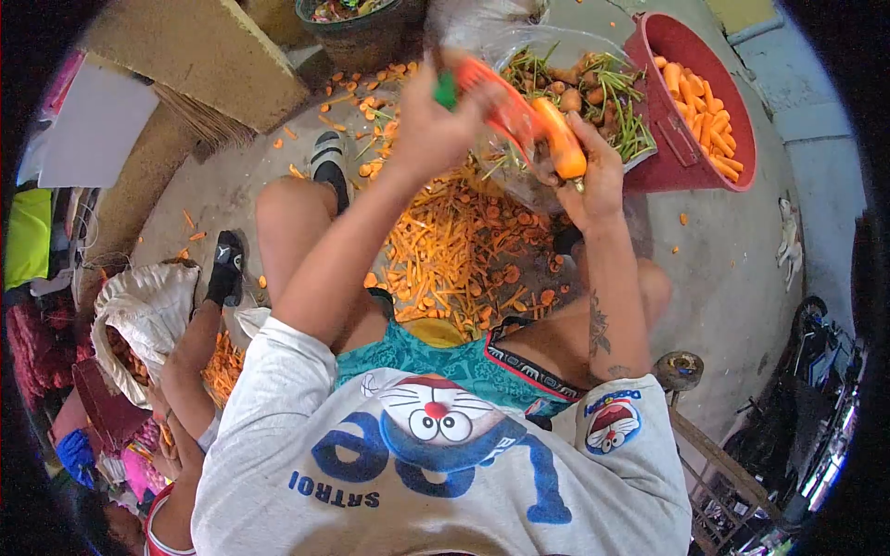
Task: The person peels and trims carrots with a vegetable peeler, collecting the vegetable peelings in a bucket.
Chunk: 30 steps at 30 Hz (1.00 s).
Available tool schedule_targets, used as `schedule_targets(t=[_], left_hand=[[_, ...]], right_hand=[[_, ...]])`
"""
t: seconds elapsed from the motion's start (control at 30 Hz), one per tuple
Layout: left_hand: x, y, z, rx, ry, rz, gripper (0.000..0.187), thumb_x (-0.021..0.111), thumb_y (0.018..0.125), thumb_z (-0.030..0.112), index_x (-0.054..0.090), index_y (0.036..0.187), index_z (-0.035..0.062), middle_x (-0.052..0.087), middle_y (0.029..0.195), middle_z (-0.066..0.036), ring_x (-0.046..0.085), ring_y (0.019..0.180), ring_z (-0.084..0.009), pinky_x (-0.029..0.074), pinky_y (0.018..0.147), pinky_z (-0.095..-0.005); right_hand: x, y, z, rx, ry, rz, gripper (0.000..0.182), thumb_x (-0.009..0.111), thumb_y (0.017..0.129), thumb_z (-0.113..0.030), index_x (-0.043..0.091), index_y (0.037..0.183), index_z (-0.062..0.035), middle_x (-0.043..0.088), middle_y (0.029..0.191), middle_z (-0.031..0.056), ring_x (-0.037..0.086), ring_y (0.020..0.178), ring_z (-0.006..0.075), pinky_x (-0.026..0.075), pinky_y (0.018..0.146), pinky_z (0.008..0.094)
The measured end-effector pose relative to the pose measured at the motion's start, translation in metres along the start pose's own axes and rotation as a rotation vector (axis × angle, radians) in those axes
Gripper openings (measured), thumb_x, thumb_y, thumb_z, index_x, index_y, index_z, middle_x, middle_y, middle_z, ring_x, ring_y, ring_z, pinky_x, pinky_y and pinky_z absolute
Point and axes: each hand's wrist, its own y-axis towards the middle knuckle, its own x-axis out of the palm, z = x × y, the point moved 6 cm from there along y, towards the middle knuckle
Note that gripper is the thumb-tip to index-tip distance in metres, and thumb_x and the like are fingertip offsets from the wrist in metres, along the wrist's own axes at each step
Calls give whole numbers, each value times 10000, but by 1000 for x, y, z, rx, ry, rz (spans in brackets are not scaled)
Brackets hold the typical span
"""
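Observation:
My right hand (598, 176) is wrapped round a large orange carrot (560, 139), whose stem end points down toward me. To its left, my left hand (431, 130) is closed on a red tool (496, 100) with a green part, blurred by motion, its far end at the carrot's side. Beneath them, orange peelings and cut carrot slices (445, 250) lie heaped on the floor between my legs. Just beyond my right hand, unpeeled carrots with green stalks (603, 97) rest on clear plastic.
A red tub (654, 111) of peeled carrots (700, 111) lies tilted at the upper right. A dark pot (348, 37) stands at the top. At the left are a white sack (148, 301) and another person's leg (195, 371). Cardboard (199, 56) is at the upper left.

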Motion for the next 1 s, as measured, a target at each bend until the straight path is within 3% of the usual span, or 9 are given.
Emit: schedule_targets(t=[0.07,0.13,0.2,0.33,0.4,0.53,0.73,0.87,1.0], left_hand=[[24,-27,41,532,58,-185,188,771,903,125,635,995,37,647,762,19,583,652,-64,476,583,-230],[4,1,6,385,67,-210,180,764,904,99,635,1008,30,655,796,-6,602,703,-78,498,626,-259],[-31,36,-11,106,82,73,172,750,915,107,640,1013,19,666,834,-24,620,802,-102,522,723,-306],[-24,20,22,217,284,62,180,720,927,149,634,979,0,695,801,-109,673,759,-230,530,724,-388],[10,-5,19,224,733,-311,230,687,925,187,624,976,-28,690,821,-230,677,803,-412,521,737,-452],[29,-24,27,95,591,-513,226,647,883,137,618,1006,-51,650,868,-307,629,890,-504,508,771,-510],[29,-19,-9,-37,824,-770,267,595,825,102,618,1025,-73,663,917,-324,654,916,-489,517,786,-520],[24,-13,-10,-48,738,-714,284,614,852,151,618,1026,-74,674,942,-312,662,918,-481,514,771,-523],[8,-1,0,124,762,-396,282,633,907,197,621,1046,-47,669,884,-307,665,881,-473,510,756,-525]], right_hand=[[2,-4,-6,-145,-46,279,322,542,1024,-249,645,1155,26,681,1011,98,662,832,172,530,697,304],[-23,-1,5,-85,-16,158,321,550,1022,-243,648,1157,31,686,1011,94,667,837,164,529,723,291],[-19,3,5,-52,15,8,321,558,1019,-238,650,1160,36,691,1012,89,672,842,156,528,748,279],[6,-10,-17,-276,-215,42,298,629,996,-248,688,1091,29,699,904,47,636,757,113,504,689,268],[12,-15,-29,-463,-892,106,272,712,952,-250,721,940,22,681,804,42,584,705,99,464,645,269],[27,-20,-34,-708,-1166,139,261,781,890,-198,701,843,46,656,752,48,553,701,97,427,634,269],[26,-22,-37,-737,-910,-41,185,752,911,-142,713,922,38,679,854,53,591,768,105,452,669,270],[-5,-9,-35,-547,-304,225,177,736,936,-135,716,1035,10,694,960,46,646,860,117,478,680,262],[-21,6,-32,-308,-87,12,275,734,945,-152,688,1185,-24,703,1139,60,680,996,156,539,734,291]])
